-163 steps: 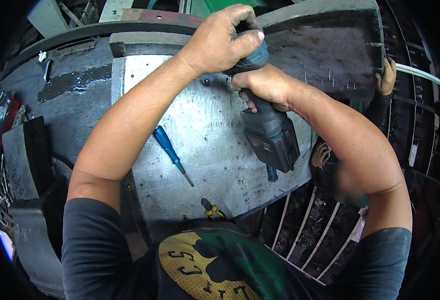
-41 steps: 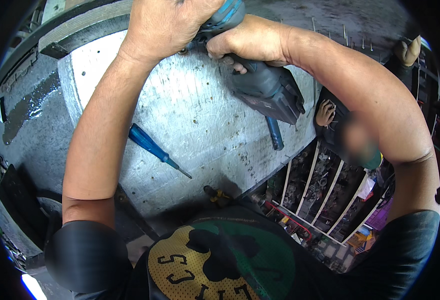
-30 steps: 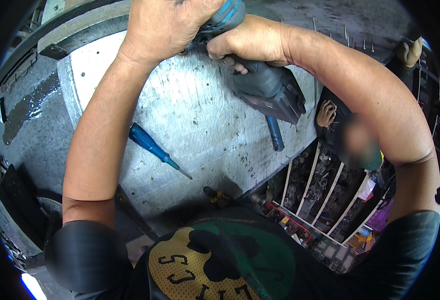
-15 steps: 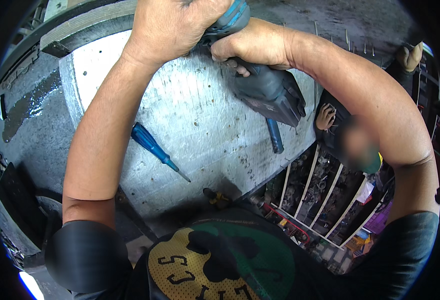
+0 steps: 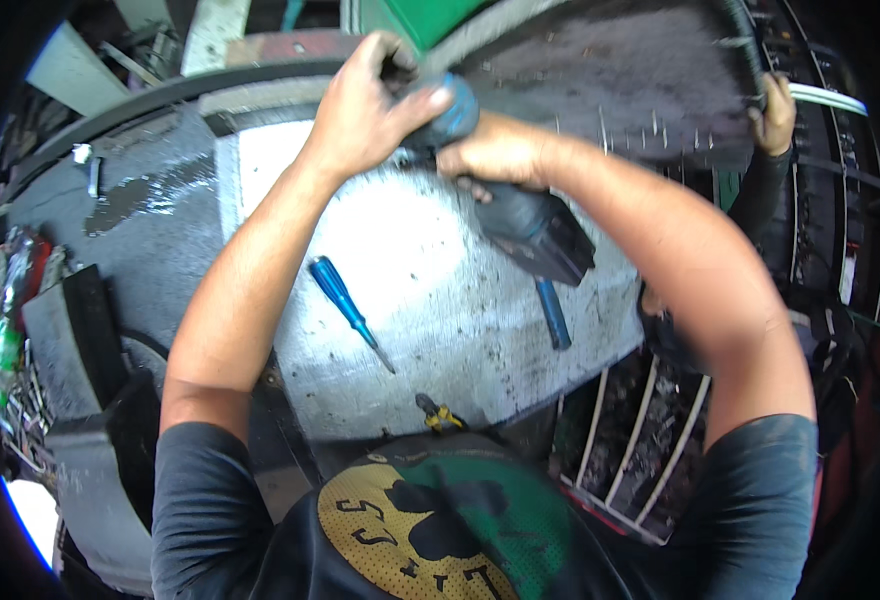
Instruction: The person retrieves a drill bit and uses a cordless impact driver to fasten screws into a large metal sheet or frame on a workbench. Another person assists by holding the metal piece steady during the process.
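We are now seeing more beyond the metal plate (image 5: pixel 440 310), yet the work is staying there: over its far end, our right hand (image 5: pixel 500 155) is gripping the cordless power tool (image 5: pixel 535 235); our left hand (image 5: pixel 360 115) is touching it, hold unclear.

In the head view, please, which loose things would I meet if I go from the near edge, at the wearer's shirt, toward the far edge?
Yellow-handled pliers → blue screwdriver → black-and-blue power tool, with the right hand gripping it.
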Action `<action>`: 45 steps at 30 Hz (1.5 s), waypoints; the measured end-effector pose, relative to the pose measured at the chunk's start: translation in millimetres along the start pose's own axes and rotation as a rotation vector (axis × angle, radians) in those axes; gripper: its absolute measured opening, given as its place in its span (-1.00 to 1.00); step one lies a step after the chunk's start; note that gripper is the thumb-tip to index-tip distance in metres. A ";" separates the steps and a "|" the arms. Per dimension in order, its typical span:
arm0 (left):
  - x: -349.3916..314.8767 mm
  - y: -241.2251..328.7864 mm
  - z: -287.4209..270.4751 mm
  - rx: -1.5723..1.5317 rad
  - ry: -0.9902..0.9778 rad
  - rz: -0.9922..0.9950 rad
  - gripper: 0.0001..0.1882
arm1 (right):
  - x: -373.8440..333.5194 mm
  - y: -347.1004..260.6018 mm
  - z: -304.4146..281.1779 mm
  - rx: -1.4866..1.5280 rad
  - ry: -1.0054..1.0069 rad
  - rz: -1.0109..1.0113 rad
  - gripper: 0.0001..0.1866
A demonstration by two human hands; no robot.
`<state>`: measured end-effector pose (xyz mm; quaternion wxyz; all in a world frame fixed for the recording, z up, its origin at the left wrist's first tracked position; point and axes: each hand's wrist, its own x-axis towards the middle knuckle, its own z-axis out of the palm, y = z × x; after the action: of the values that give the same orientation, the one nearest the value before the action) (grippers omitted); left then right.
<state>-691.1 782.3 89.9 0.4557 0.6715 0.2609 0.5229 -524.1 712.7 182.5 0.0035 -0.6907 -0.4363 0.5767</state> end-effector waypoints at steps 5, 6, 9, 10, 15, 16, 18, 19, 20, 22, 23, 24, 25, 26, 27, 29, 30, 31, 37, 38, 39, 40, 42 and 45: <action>-9.0 16.4 -94.7 0.694 0.072 0.144 -0.22 | -47.2 10.6 -2.0 -0.040 0.157 -0.078 -0.87; -11.0 17.9 -101.9 0.882 0.013 0.166 -0.19 | -63.3 15.8 -4.1 -0.056 0.187 -0.095 -0.85; -12.4 19.7 -107.4 1.229 -0.441 -0.050 -0.24 | -118.2 37.5 5.6 -0.073 0.302 -0.263 -0.71; -12.0 20.0 -105.1 1.254 -0.416 -0.077 -0.26 | -134.5 45.2 14.7 -0.127 0.372 -0.450 -0.66; -6.6 19.9 -93.9 1.297 -0.396 -0.176 -0.38 | -211.5 85.6 67.4 -0.298 0.580 -0.640 -0.68; -7.4 19.8 -93.1 1.277 -0.365 -0.161 -0.44 | -220.8 93.0 79.6 -0.392 0.675 -0.695 -0.70; -7.6 18.4 -93.0 1.294 -0.344 -0.129 -0.40 | -238.1 107.4 99.6 -0.599 0.833 -0.681 -0.73; -7.7 17.5 -92.2 1.278 -0.366 -0.143 -0.38 | -245.9 115.3 110.4 -0.716 0.868 -0.570 -0.75; -7.0 16.3 -92.7 1.301 -0.357 -0.129 -0.38 | -251.1 123.5 120.8 -0.616 0.876 -0.620 -0.75; -8.0 14.4 -92.2 1.288 -0.384 -0.115 -0.36 | -251.9 141.4 150.1 -0.085 0.862 -0.616 -0.76; -7.4 13.2 -92.1 1.286 -0.389 -0.121 -0.37 | -258.4 152.3 160.7 -0.128 0.938 -0.625 -0.76; -8.4 12.2 -91.7 1.283 -0.387 -0.107 -0.37 | -269.4 163.5 171.6 -0.143 0.963 -0.630 -0.78; -7.8 10.8 -91.4 1.307 -0.410 -0.111 -0.30 | -280.7 174.5 181.0 -0.159 1.008 -0.658 -0.79; -7.9 9.5 -90.9 1.298 -0.414 -0.119 -0.15 | -294.1 186.6 185.9 -0.356 1.096 -0.753 -0.73; -8.1 8.5 -90.4 1.325 -0.417 -0.103 -0.01 | -306.2 195.0 201.0 -0.007 1.031 -0.621 -0.72; -8.2 8.2 -88.5 1.340 -0.422 -0.135 0.06 | -332.9 212.3 227.8 0.807 0.811 -0.348 -0.75; -7.6 9.3 -86.1 1.348 -0.424 -0.166 0.05 | -346.7 220.9 240.6 1.123 0.713 -0.232 -0.77; -7.9 12.2 -83.3 1.347 -0.420 -0.180 0.05 | -365.8 230.6 256.8 1.011 0.785 -0.218 -0.77; 41.1 92.0 -31.0 0.775 0.090 0.090 -0.03 | -444.3 304.6 330.2 -0.280 1.407 -0.353 -0.72; 53.7 114.5 -17.6 0.616 0.127 0.234 -0.07 | -453.1 324.2 341.9 -0.299 1.433 -0.346 -0.71; 71.7 138.8 -6.1 0.468 0.152 0.314 -0.12 | -460.3 344.5 354.6 -0.324 1.426 -0.284 -0.70; 88.3 160.6 8.1 0.469 0.106 0.279 -0.18 | -467.4 364.9 367.5 -0.349 1.416 -0.223 -0.69; 108.7 190.9 37.0 0.555 0.012 0.243 -0.29 | -473.8 403.2 389.4 -0.295 1.440 -0.194 -0.65; 116.5 209.2 53.8 0.752 0.036 0.206 -0.38 | -486.8 446.2 419.3 0.328 1.420 -0.257 -0.60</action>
<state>-630.1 766.6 327.1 0.1182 0.8050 0.3735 0.4455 -569.9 -67.9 201.7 0.4555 -0.8317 -0.3145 0.0437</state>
